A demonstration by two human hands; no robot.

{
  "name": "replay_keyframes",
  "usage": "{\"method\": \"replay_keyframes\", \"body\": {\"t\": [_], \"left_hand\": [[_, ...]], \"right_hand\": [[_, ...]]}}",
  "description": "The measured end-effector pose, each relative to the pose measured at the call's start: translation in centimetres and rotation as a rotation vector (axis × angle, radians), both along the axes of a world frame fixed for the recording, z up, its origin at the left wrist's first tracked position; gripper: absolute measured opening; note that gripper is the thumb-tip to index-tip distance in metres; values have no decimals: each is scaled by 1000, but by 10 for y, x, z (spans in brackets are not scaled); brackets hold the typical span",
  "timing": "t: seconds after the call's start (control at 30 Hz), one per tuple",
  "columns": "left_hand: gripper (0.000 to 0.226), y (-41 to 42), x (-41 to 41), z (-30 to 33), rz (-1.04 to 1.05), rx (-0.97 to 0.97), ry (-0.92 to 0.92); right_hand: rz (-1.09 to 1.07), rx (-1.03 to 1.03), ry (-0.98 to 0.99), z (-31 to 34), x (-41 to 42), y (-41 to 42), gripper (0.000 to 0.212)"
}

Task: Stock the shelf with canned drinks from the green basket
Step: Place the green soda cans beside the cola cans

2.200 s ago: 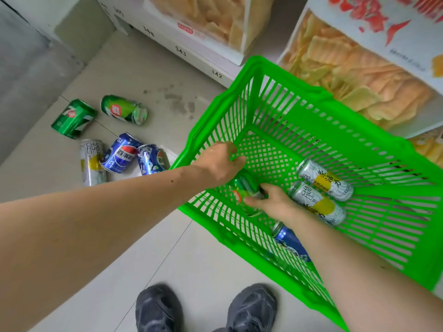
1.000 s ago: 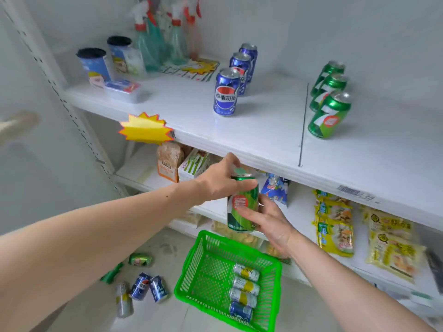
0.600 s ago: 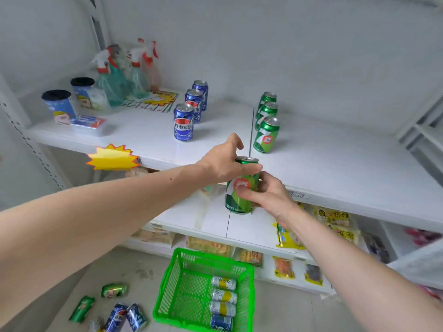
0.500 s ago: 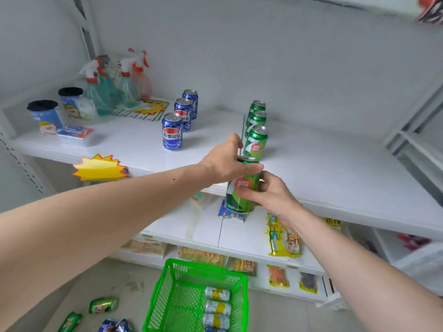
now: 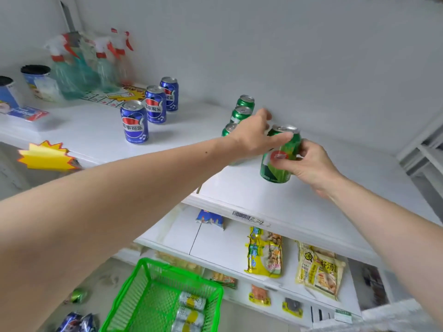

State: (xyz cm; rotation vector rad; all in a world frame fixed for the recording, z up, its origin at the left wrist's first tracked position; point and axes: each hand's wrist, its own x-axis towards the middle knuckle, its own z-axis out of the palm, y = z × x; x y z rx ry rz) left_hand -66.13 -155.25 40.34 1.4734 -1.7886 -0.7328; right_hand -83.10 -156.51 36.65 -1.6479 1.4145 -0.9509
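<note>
Both hands hold one green can (image 5: 279, 161) with a red round label, tilted, just above the white upper shelf (image 5: 263, 195). My left hand (image 5: 254, 137) grips its top rim; my right hand (image 5: 309, 164) wraps its right side. Directly left of it stands a row of three green cans (image 5: 241, 113), partly hidden by my left hand. Three blue cola cans (image 5: 153, 107) stand in a row further left. The green basket (image 5: 134, 293) sits on the floor below, with white-and-yellow cans (image 5: 190, 310) lying in it.
Spray bottles (image 5: 96, 65) and lidded cups (image 5: 36, 82) stand at the shelf's back left. A yellow starburst tag (image 5: 45, 155) sticks out from the shelf edge. Snack packets (image 5: 265, 252) lie on lower shelves. Loose cans (image 5: 76, 321) lie on the floor left of the basket.
Both hands lifted the green can out of the basket and carried it up and forward, from below the shelf edge to over the shelf beside the row of green cans.
</note>
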Motion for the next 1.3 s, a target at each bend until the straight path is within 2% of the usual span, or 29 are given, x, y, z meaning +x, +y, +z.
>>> {"method": "replay_keyframes", "body": {"t": [0.2,0.4,0.67,0.8,0.9,1.3], "left_hand": [[56,-53,24,15,71,-34,-329],[54,-102,41,12,116,-12,-441],[50,-163,32,-22,52,-30,-638],[57,-201,39,-32,93,-9,-691],[54,-222,41,-34,80,11,-684],[57,-254,27,-48,18,14,-684]], "right_hand": [[-56,-53,17,0,-16,-64,54],[-110,-48,-31,-13,-13,-131,50],[-100,0,19,-34,-20,-215,61],[-92,45,15,-46,-24,-258,61],[-71,64,21,-58,-22,-283,58],[-26,105,-35,-81,-4,-332,66]]}}
